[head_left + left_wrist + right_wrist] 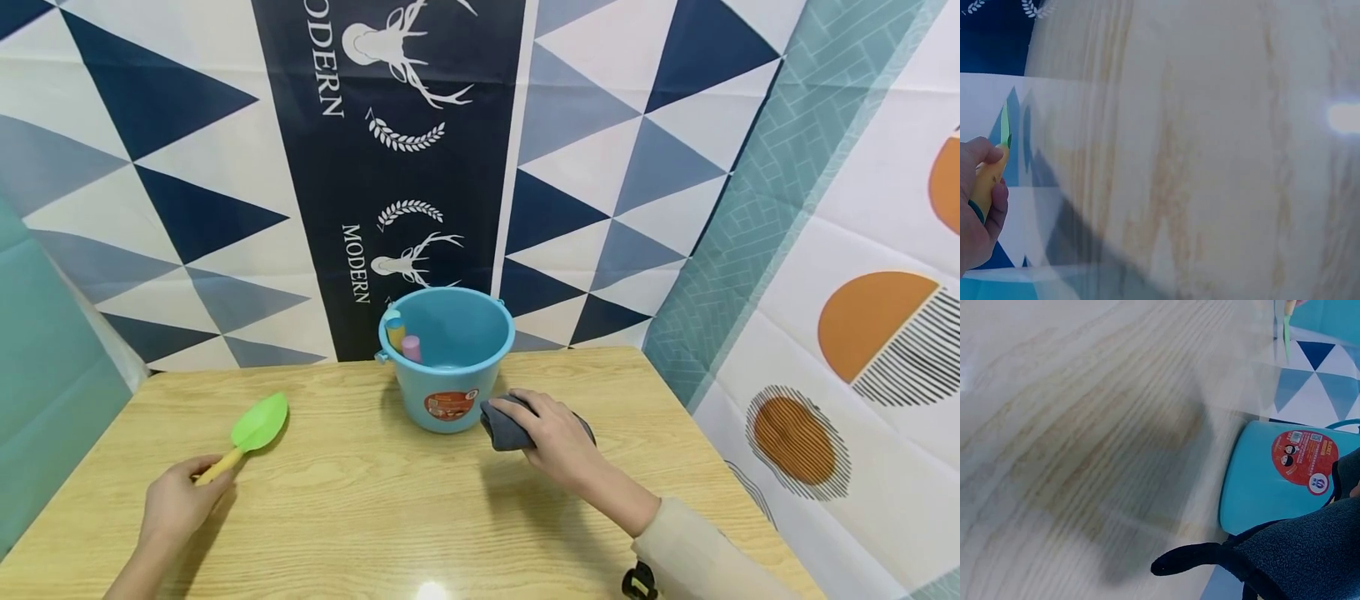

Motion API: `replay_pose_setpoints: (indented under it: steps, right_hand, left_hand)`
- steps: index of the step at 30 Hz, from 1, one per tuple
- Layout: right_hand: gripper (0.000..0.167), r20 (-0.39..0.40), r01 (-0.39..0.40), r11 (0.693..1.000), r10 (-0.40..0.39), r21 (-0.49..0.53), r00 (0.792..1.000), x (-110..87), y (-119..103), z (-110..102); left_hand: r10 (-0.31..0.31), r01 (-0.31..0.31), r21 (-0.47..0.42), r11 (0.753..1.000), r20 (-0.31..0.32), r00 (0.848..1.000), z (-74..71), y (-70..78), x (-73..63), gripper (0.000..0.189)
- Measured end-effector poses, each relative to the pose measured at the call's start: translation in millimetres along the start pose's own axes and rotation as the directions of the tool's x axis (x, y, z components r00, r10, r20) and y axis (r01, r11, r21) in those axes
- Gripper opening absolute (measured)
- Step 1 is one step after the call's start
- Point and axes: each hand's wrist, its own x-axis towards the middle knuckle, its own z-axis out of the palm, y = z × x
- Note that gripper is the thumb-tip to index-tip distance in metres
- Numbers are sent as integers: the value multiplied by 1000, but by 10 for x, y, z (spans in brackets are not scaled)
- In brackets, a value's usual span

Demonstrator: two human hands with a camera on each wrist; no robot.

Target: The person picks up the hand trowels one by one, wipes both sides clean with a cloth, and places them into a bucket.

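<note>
At the left of the head view my left hand (pixel 178 502) grips the yellow handle of a toy shovel (pixel 259 423) with a green blade, the blade pointing away over the table. In the left wrist view, thumb and fingers wrap the yellow handle (pixel 986 181). My right hand (pixel 553 432) holds a folded dark grey cloth (pixel 504 427) just right of a blue bucket (pixel 447 379). A corner of the cloth hangs down in the right wrist view, partly covering the bucket (pixel 1254 481). Inside the bucket, yellow and pink handles (pixel 411 348) lean on its left wall.
The wooden table (pixel 337 517) ends at a patterned backdrop (pixel 202 208) close behind the bucket. A printed sheet (pixel 825 350) stands along the right side, and a teal panel (pixel 52 392) along the left. Light reflects off the table's front.
</note>
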Motion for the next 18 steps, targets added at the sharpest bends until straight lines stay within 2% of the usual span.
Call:
replay_pose_setpoints:
  steps: [9, 18]
  right_hand:
    - [67, -1, 14, 1000, -14, -9, 1000, 38, -9, -2]
    - [64, -31, 52, 999, -53, -5, 998, 95, -27, 6]
  left_hand:
    - [58, -58, -8, 998, -19, 998, -42, 120, -12, 43]
    - [153, -154, -9, 988, -8, 988, -80, 250, -49, 37]
